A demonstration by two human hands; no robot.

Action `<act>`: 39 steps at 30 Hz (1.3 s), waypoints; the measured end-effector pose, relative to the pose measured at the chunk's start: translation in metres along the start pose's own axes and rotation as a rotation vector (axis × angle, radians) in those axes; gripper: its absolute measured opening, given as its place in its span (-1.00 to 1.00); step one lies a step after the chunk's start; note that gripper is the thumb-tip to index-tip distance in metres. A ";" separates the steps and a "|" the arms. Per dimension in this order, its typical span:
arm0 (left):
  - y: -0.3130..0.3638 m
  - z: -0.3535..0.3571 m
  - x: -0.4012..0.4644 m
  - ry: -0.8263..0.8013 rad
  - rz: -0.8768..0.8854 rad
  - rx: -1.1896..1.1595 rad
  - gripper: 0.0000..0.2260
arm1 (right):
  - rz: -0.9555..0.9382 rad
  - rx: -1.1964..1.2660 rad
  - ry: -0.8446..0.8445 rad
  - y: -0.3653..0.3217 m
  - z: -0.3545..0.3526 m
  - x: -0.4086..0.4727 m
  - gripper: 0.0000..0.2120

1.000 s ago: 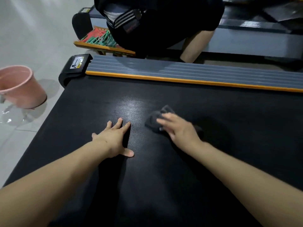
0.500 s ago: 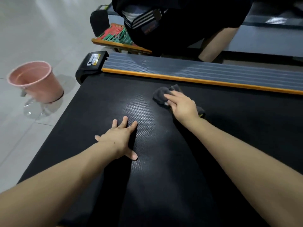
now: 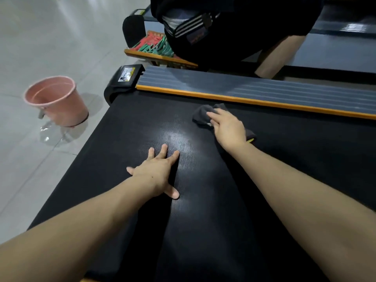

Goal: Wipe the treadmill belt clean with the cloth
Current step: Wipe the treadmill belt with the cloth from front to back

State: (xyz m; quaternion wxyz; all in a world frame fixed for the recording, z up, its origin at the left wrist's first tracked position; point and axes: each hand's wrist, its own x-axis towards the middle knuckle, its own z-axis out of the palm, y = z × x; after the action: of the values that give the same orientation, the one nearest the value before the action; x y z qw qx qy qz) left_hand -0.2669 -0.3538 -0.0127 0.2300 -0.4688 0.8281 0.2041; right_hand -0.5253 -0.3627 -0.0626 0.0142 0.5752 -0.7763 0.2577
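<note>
A yellow-and-white label sticker (image 3: 126, 74) sits on the black end cap (image 3: 124, 82) of the treadmill, its writing too small to read. The dark grey cloth (image 3: 203, 115) is crumpled, lying on the black textured treadmill belt (image 3: 203, 220) just beside the orange-edged grey side rail (image 3: 264, 94); the right hand (image 3: 228, 127) presses it with straight fingers, grip relaxed. The left hand (image 3: 157, 171) lies flat and spread on the belt, holding nothing, with a pink bucket (image 3: 56, 100) on the floor off to its left.
</note>
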 end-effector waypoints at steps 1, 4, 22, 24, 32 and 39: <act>0.000 -0.001 -0.001 0.003 -0.001 0.002 0.18 | -0.005 0.010 0.016 -0.007 0.000 -0.008 -0.71; 0.001 0.000 -0.003 0.015 -0.001 0.001 0.19 | -0.148 0.063 0.000 -0.016 -0.011 -0.071 -0.70; -0.013 0.020 -0.021 0.178 0.082 -0.018 -0.13 | -0.263 0.089 -0.087 -0.022 -0.054 -0.181 -0.72; -0.015 0.026 -0.028 0.254 0.103 -0.052 -0.33 | -0.381 0.153 -0.190 -0.028 -0.068 -0.233 -0.71; -0.002 0.050 -0.037 0.308 0.137 -0.043 -0.58 | -0.214 0.000 -0.045 0.011 -0.065 -0.144 -0.69; 0.025 0.053 -0.035 0.380 0.226 -0.012 -0.61 | -0.252 0.081 -0.116 0.008 -0.082 -0.207 -0.71</act>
State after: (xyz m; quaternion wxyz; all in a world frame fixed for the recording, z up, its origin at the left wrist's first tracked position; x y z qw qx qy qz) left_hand -0.2626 -0.2881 -0.0327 0.0425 -0.4043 0.9026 0.1413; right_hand -0.4854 -0.1430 -0.0604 -0.0219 0.6821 -0.6864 0.2512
